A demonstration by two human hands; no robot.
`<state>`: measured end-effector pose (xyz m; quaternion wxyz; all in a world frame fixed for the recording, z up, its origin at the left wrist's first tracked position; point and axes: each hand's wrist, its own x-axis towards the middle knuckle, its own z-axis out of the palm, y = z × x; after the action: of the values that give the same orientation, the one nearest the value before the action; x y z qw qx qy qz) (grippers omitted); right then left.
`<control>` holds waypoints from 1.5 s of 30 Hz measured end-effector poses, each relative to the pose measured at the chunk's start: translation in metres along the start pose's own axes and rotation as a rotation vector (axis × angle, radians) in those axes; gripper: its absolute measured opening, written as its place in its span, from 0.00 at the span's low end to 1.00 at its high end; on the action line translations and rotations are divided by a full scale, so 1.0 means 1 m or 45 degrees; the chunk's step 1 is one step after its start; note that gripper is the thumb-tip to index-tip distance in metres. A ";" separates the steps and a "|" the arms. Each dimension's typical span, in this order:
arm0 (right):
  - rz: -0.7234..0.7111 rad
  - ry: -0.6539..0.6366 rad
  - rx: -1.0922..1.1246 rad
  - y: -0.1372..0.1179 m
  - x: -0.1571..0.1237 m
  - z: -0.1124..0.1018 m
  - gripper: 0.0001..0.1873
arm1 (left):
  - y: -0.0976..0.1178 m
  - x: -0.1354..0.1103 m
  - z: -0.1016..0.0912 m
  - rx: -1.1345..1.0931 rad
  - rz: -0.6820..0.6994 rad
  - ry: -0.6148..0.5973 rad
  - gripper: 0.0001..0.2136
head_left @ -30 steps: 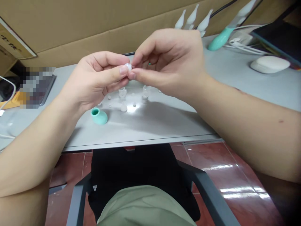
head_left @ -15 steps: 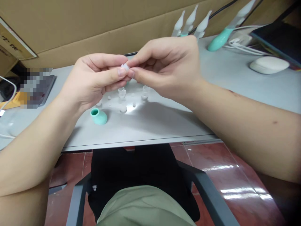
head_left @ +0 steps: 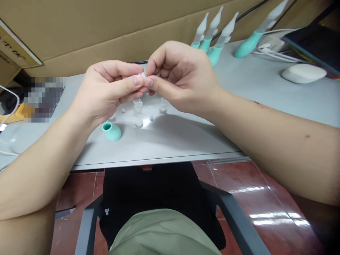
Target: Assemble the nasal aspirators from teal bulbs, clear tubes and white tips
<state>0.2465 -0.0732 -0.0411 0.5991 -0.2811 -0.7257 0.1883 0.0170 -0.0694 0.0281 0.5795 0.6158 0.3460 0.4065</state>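
Observation:
Between my fingertips, above the desk, is a small whitish plastic piece; most of it is covered by the fingers. My left hand pinches it between thumb and forefinger. From the other side my right hand has its thumb pressed on the piece, with the forefinger curled just above. Below the hands, a clear plastic cup-like part, a second clear part, a white disc and several tiny pieces lie on the desk. A mint-green rubber bulb with an open mouth sits nearer the front edge.
Several green-bulbed, white-tipped suction devices stand behind my right hand, and another one leans farther right. A white computer mouse and cables lie at the right. A cardboard wall backs the grey desk.
My right hand has rolled and its forefinger has lifted off the small piece, while its thumb stays there. The standing devices show more fully. My left hand is nearly still.

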 end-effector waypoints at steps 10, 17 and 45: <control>0.069 0.060 0.059 -0.015 -0.003 0.002 0.14 | 0.004 0.003 -0.006 0.011 -0.007 -0.027 0.15; -0.094 0.081 0.258 -0.015 -0.010 0.012 0.15 | -0.006 0.013 -0.014 0.012 0.131 0.014 0.17; 0.323 -0.156 0.175 -0.006 0.010 -0.008 0.29 | 0.008 -0.007 -0.002 0.088 -0.022 -0.137 0.15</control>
<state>0.2516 -0.0720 -0.0277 0.5428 -0.3168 -0.7050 0.3286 0.0113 -0.0755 0.0357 0.5792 0.6533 0.3336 0.3556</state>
